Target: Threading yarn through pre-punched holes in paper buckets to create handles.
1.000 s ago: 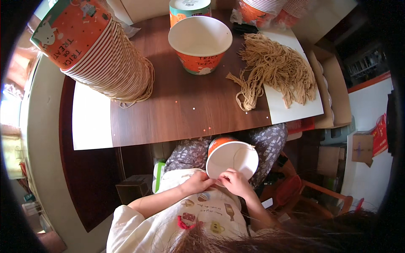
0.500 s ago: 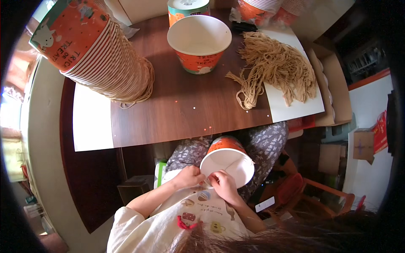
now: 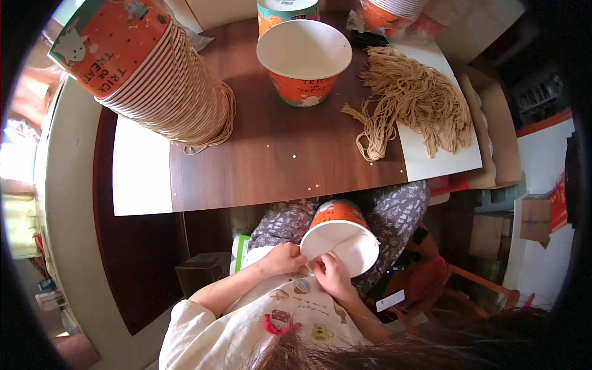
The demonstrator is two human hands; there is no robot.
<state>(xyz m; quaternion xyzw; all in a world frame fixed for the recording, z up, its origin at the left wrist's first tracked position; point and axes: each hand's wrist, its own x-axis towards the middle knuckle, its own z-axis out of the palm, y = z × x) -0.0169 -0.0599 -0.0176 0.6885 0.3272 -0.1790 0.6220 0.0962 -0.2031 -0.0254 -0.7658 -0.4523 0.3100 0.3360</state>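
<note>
An orange printed paper bucket (image 3: pixel 339 213) lies tilted in my lap, its white mouth facing me. A thin tan cord (image 3: pixel 351 237) runs from the right side of its rim across the inside toward my fingers. At the left near edge of the rim, my left hand (image 3: pixel 285 259) is closed in a pinch; what lies between its fingertips is too small to make out. Just inside the same edge, my right hand (image 3: pixel 333 275) pinches where the cord's end appears to be. The fingertips of the two hands almost meet.
On the brown table (image 3: pixel 246 172) a tall stack of corded buckets (image 3: pixel 166 80) leans at the left. A single bucket (image 3: pixel 302 86) stands upright mid-table. Tan cords (image 3: pixel 425 98) lie heaped at the right, with bagged buckets (image 3: pixel 388 15) behind. A cardboard box (image 3: pixel 499 123) adjoins the right edge.
The whole view has shifted slightly, with the table things now farther right in it. Both hands stay at the bucket's rim, with only slight finger movement.
</note>
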